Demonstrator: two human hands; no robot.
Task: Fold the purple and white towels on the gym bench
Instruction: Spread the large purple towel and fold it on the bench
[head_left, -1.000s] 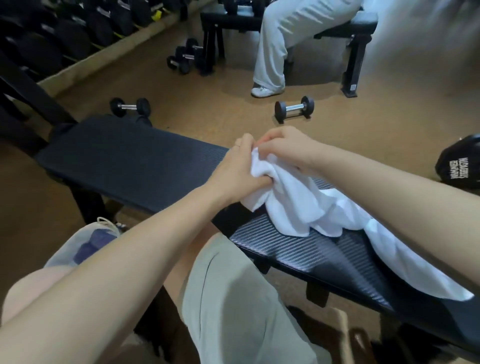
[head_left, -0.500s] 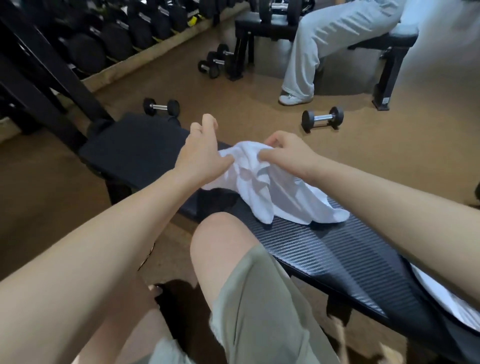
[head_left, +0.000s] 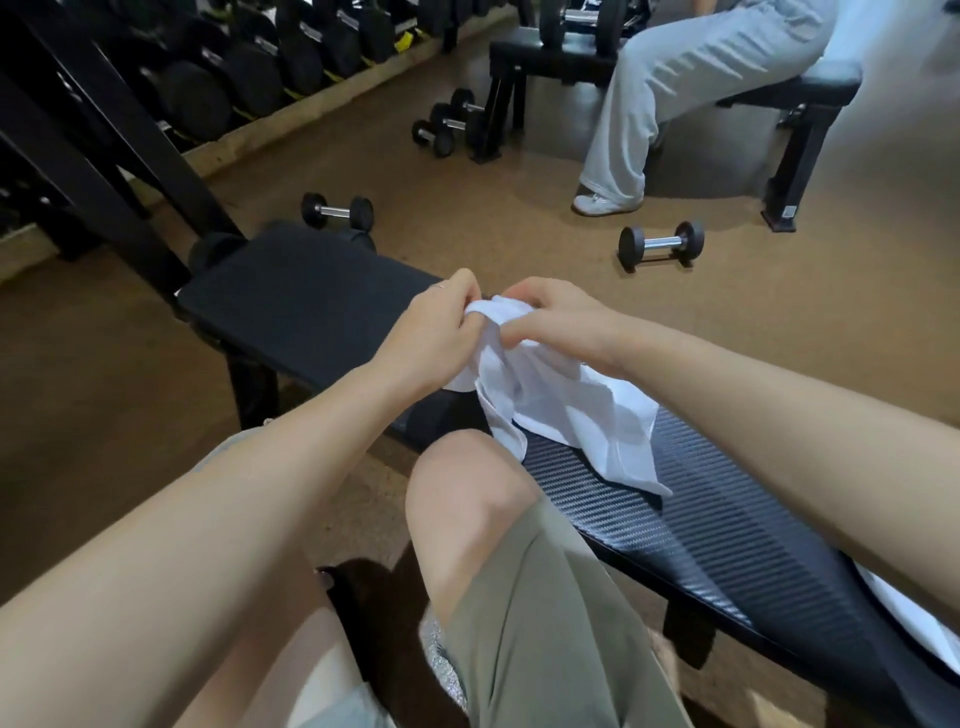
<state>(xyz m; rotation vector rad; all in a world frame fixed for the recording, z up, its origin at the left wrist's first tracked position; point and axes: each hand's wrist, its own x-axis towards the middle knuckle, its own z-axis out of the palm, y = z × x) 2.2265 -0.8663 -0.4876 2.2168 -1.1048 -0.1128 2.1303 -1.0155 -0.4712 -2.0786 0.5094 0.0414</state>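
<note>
A crumpled white towel (head_left: 561, 410) lies bunched on the black gym bench (head_left: 311, 306), draping over its near edge by my knee. My left hand (head_left: 431, 332) and my right hand (head_left: 561, 322) both pinch its raised top edge, close together above the bench. More white cloth (head_left: 919, 634) shows at the bench's right end under my right forearm. No purple towel is in view.
Two loose dumbbells (head_left: 337, 210) (head_left: 661, 244) lie on the brown floor beyond the bench. A seated person (head_left: 675, 93) occupies another bench (head_left: 779, 98) at the back right. A rack of dumbbells (head_left: 249, 78) lines the back left; black frame bars (head_left: 104, 145) rise at left.
My left hand moved back to the right and took hold of the towel's top edge beside my right hand. The towel is lifted and bunched more tightly.
</note>
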